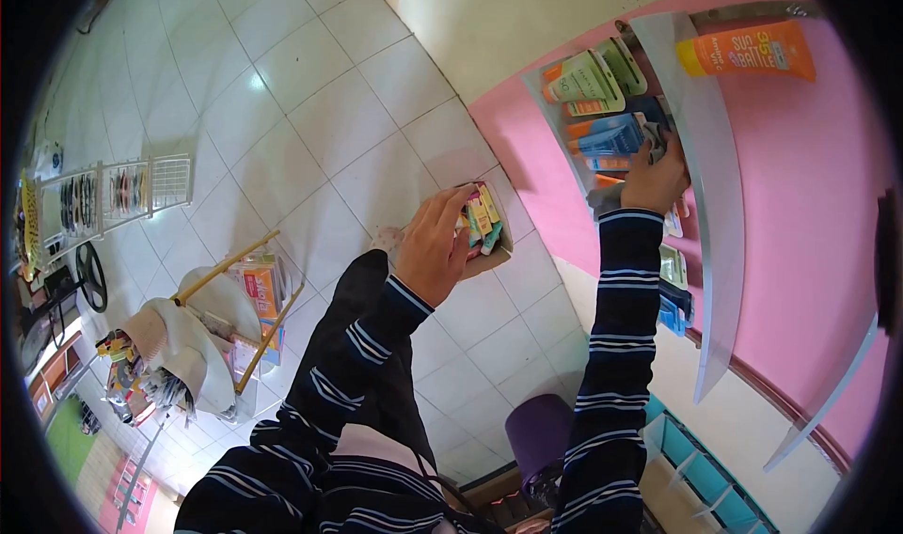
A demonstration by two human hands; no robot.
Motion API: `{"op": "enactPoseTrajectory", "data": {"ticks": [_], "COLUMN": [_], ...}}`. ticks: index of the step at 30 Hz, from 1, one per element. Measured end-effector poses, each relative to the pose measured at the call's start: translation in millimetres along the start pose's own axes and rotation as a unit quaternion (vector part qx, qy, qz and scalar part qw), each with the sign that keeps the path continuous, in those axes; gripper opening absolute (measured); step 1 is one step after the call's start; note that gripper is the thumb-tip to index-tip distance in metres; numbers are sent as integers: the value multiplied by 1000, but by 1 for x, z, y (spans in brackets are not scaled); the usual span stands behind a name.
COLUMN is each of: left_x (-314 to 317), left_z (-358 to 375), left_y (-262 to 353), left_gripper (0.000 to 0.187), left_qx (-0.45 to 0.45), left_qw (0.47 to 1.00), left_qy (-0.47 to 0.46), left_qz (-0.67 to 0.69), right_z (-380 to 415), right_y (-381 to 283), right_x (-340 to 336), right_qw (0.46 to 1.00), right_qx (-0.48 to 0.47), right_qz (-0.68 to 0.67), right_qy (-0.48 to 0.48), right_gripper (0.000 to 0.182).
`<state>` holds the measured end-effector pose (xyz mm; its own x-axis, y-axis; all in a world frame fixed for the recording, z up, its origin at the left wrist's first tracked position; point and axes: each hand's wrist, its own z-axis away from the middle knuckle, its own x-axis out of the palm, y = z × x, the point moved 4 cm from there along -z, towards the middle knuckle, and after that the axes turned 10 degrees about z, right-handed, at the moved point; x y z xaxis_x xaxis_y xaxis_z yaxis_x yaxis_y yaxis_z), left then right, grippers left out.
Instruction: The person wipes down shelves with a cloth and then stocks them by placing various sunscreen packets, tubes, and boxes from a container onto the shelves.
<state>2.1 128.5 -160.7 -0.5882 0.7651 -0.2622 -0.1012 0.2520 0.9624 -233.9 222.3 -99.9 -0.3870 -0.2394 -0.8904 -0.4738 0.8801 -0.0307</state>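
My left hand is closed around the side of a small open cardboard box. Inside the box are several small packets in yellow, green and red; the fingers cover part of them. On the right, my right hand reaches into a wall shelf, with its fingers bent round a crumpled grey cloth. Blue sachets hang or stand just beside those fingers. Light green sachets are farther up the same shelf.
An orange sunscreen tube stands on the shelf board above. Several blue packs sit lower along the shelf. A purple bin is near my feet. On the left are a white stand with yellow legs and a wire rack.
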Motion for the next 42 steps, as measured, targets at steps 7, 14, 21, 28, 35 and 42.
{"op": "enactPoseTrajectory", "data": {"ticks": [7, 14, 21, 28, 35, 42], "left_x": [22, 108, 145, 146, 150, 153], "left_z": [-15, -85, -103, -103, -107, -109], "left_y": [-1, 12, 11, 5, 4, -1], "left_gripper": [43, 63, 60, 48, 47, 48], "left_qx": [14, 87, 80, 82, 92, 90], "left_qw": [1000, 992, 991, 990, 990, 985], "left_qy": [5, 47, 107, 108, 100, 102], "left_qz": [20, 73, 21, 30, 49, 110], "right_z": [5, 9, 13, 0, -17, -23], "right_y": [-1, -7, -12, -3, 36, 46], "right_x": [-3, -8, -24, -16, 16, 26], "right_qw": [1000, 999, 993, 998, 983, 974], "right_qx": [2, 24, -11, -10, 126, 130], "right_qz": [1, -36, -119, -65, -97, -145], "right_qy": [24, -15, 5, 20, -95, -116], "right_gripper": [21, 21, 25, 31, 37, 39]}}
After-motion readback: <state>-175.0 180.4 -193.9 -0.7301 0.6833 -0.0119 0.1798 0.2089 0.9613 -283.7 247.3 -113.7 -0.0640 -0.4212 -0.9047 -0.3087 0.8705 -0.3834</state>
